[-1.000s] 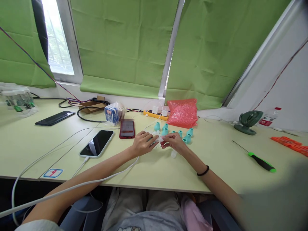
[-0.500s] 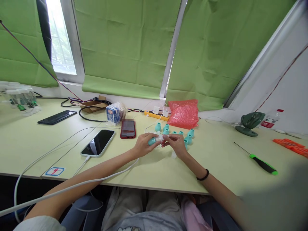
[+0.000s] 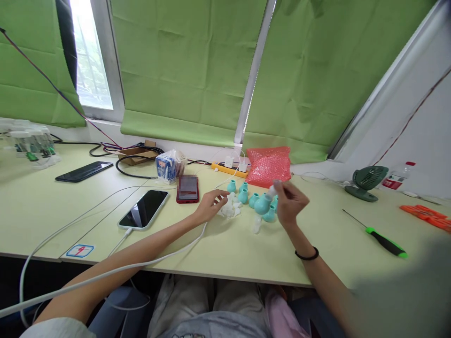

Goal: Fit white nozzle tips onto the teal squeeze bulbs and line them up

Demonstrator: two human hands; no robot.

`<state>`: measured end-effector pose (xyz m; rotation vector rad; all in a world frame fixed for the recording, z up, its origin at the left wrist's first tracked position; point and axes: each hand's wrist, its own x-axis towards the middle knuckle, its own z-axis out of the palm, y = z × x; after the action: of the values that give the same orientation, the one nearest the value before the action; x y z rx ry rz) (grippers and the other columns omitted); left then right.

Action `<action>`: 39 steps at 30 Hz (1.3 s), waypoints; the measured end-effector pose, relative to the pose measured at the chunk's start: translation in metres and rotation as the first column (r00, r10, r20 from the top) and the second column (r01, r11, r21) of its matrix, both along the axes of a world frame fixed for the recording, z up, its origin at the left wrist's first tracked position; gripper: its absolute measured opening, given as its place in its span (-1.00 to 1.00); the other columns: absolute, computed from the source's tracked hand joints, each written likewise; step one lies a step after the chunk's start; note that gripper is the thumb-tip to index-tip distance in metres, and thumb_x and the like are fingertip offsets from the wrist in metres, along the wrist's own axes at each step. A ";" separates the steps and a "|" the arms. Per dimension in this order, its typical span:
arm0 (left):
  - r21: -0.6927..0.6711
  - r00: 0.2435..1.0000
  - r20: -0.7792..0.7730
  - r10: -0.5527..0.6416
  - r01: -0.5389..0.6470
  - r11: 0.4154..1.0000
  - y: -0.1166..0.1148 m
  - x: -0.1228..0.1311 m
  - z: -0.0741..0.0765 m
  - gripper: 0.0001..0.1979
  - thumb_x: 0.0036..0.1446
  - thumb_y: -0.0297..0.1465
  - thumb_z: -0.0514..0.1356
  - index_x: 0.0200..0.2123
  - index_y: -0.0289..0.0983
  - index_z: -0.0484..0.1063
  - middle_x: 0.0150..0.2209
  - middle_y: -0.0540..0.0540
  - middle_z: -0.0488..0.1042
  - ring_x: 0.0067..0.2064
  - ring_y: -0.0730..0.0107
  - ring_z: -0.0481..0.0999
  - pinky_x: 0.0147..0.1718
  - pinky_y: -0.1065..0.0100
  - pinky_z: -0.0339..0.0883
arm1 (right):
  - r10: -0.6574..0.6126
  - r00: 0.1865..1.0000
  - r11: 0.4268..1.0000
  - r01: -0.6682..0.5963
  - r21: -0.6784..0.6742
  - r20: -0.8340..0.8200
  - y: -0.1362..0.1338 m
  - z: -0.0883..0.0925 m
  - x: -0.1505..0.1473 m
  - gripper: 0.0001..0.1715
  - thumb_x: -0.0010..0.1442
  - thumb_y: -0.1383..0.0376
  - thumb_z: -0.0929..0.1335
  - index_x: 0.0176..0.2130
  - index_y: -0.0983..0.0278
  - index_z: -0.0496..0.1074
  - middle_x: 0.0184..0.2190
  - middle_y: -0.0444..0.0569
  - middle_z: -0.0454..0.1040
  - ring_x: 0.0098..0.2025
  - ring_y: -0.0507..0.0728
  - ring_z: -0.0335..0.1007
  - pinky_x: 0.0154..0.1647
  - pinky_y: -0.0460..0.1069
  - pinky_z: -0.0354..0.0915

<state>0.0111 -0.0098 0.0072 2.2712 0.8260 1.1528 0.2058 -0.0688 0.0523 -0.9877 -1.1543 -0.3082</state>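
Note:
My right hand [image 3: 291,199] is raised over the table, closed in a pinch around the whitish, see-through tip of a teal bulb [image 3: 262,205]. The round teal body hangs down to the left of the fingers. My left hand [image 3: 209,206] rests open, fingers loosely bent, beside a small pile of white plastic pieces [image 3: 230,207]. Several more teal bulbs [image 3: 243,195] with open necks stand behind the pile and under my right hand, which hides some of them. Below the held bulb lies a clear plastic piece [image 3: 257,224].
Left of my hands are a charging phone [image 3: 143,210], a red-cased phone [image 3: 188,188] and a dark phone [image 3: 84,172]. A white cable [image 3: 158,258] crosses my left forearm. Behind lie a pink bubble-wrap bag [image 3: 268,165] and a power strip [image 3: 230,169]. At right, a screwdriver [image 3: 385,241] and fan [image 3: 368,182].
My hands have parted. The right hand has moved right and up with the teal bulb; the left hand has let go of it and now lies open by the white pieces.

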 end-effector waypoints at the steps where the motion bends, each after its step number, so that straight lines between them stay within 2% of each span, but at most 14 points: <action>1: 0.054 0.997 -0.077 0.023 -0.019 0.998 0.003 0.000 -0.003 -0.72 0.04 -0.32 -0.05 -0.24 -0.30 0.34 -0.25 -0.11 0.37 -0.27 0.40 0.34 -0.37 0.42 0.27 | -0.105 0.995 0.994 0.104 0.044 0.002 0.002 0.005 0.010 -0.71 -0.04 0.23 0.29 -0.66 0.34 0.27 -0.71 -0.21 0.08 -0.63 -0.08 0.00 -0.59 -0.14 0.05; 4: 0.246 0.945 -0.309 0.109 -0.032 0.969 0.008 0.000 -0.011 -0.75 -0.02 -0.35 0.01 -0.25 -0.28 0.35 -0.25 -0.12 0.34 -0.20 0.32 0.28 -0.24 0.32 0.23 | -0.363 0.931 0.929 0.357 0.092 0.050 0.008 0.018 0.043 -0.70 -0.04 0.21 0.28 -0.66 0.34 0.30 -0.72 -0.21 0.06 -0.64 -0.08 -0.04 -0.59 -0.13 0.03; 6: 0.317 0.895 -0.416 0.160 -0.023 0.948 0.009 0.000 -0.014 -0.72 -0.03 -0.36 0.02 -0.21 -0.27 0.34 -0.24 -0.13 0.32 -0.18 0.28 0.25 -0.19 0.28 0.20 | -0.498 0.863 0.867 0.492 0.083 0.085 0.012 0.022 0.064 -0.72 -0.06 0.21 0.28 -0.65 0.35 0.34 -0.74 -0.21 0.05 -0.65 -0.07 -0.03 -0.58 -0.12 0.03; 8: 0.342 0.852 -0.489 0.188 -0.012 0.940 0.008 0.000 -0.016 -0.71 -0.03 -0.35 0.02 -0.19 -0.27 0.32 -0.25 -0.14 0.31 -0.18 0.27 0.24 -0.21 0.28 0.20 | -0.613 0.782 0.788 0.614 0.027 0.108 0.015 0.023 0.080 -0.73 -0.07 0.21 0.27 -0.61 0.35 0.38 -0.75 -0.19 0.10 -0.65 -0.04 0.03 -0.56 -0.10 0.05; 10: 0.353 0.817 -0.539 0.205 -0.002 0.936 0.009 -0.001 -0.017 -0.71 -0.02 -0.35 0.02 -0.19 -0.25 0.33 -0.25 -0.15 0.30 -0.19 0.25 0.23 -0.23 0.28 0.20 | -0.693 0.708 0.703 0.706 -0.089 0.138 0.017 0.022 0.093 -0.74 -0.09 0.20 0.26 -0.56 0.34 0.42 -0.72 -0.13 0.20 -0.61 0.01 0.14 -0.54 -0.08 0.07; 12: 0.360 0.795 -0.567 0.215 0.004 0.933 0.009 -0.001 -0.017 -0.73 -0.01 -0.35 0.01 -0.21 -0.24 0.33 -0.24 -0.15 0.30 -0.19 0.25 0.22 -0.25 0.28 0.20 | -0.720 0.669 0.622 0.740 -0.254 0.184 0.018 0.019 0.102 -0.74 -0.13 0.19 0.27 -0.51 0.31 0.44 -0.66 -0.07 0.31 -0.54 0.08 0.22 -0.52 -0.05 0.09; 15: 0.362 0.786 -0.578 0.221 0.004 0.932 0.010 0.000 -0.018 -0.74 -0.01 -0.35 0.03 -0.21 -0.23 0.34 -0.26 -0.15 0.30 -0.19 0.25 0.22 -0.25 0.28 0.18 | -0.690 0.680 0.527 0.707 -0.471 0.247 0.023 0.013 0.113 -0.72 -0.20 0.16 0.30 -0.49 0.29 0.46 -0.58 0.01 0.39 -0.47 0.16 0.28 -0.47 0.00 0.13; 21: 0.356 0.791 -0.572 0.219 -0.001 0.935 0.012 0.000 -0.018 -0.76 -0.02 -0.33 0.06 -0.24 -0.24 0.34 -0.28 -0.15 0.31 -0.19 0.25 0.22 -0.25 0.28 0.18 | -0.638 0.715 0.429 0.638 -0.640 0.286 0.037 -0.001 0.131 -0.69 -0.25 0.16 0.33 -0.47 0.31 0.46 -0.50 0.11 0.40 -0.39 0.23 0.31 -0.41 0.06 0.19; 24: 0.361 0.791 -0.569 0.225 -0.005 0.932 0.013 0.000 -0.018 -0.76 -0.03 -0.31 0.07 -0.26 -0.25 0.34 -0.29 -0.14 0.31 -0.20 0.25 0.22 -0.26 0.29 0.18 | -0.627 0.726 0.405 0.614 -0.678 0.282 0.042 -0.007 0.136 -0.68 -0.25 0.16 0.34 -0.46 0.31 0.45 -0.47 0.13 0.40 -0.37 0.24 0.32 -0.40 0.08 0.20; 34: 0.369 0.801 -0.553 0.230 -0.012 0.930 0.010 0.000 -0.015 -0.76 -0.02 -0.31 0.03 -0.28 -0.27 0.34 -0.31 -0.15 0.31 -0.22 0.25 0.21 -0.28 0.28 0.18 | -0.592 0.759 0.415 0.576 -0.704 0.271 0.042 -0.010 0.135 -0.66 -0.26 0.12 0.33 -0.46 0.29 0.47 -0.45 0.14 0.41 -0.36 0.25 0.32 -0.41 0.08 0.20; 37: 0.371 0.804 -0.543 0.242 -0.029 0.928 0.009 0.000 -0.014 -0.77 0.00 -0.37 0.00 -0.26 -0.27 0.34 -0.31 -0.15 0.31 -0.22 0.26 0.21 -0.27 0.28 0.17 | -0.609 0.750 0.455 0.597 -0.661 0.259 0.040 -0.006 0.130 -0.66 -0.24 0.12 0.32 -0.46 0.28 0.47 -0.49 0.10 0.41 -0.38 0.24 0.31 -0.41 0.07 0.18; 39: 0.371 0.802 -0.542 0.253 -0.042 0.928 0.009 0.000 -0.014 -0.76 -0.01 -0.44 -0.02 -0.25 -0.27 0.34 -0.31 -0.16 0.32 -0.21 0.25 0.21 -0.26 0.28 0.17 | -0.626 0.740 0.515 0.629 -0.582 0.246 0.039 -0.003 0.123 -0.67 -0.17 0.14 0.28 -0.43 0.29 0.46 -0.53 0.05 0.40 -0.40 0.20 0.29 -0.40 0.05 0.17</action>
<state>0.0108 -0.0005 -0.0067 2.9732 1.1149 0.6813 0.3288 -0.0301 0.0495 -2.0421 -0.8543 -0.5139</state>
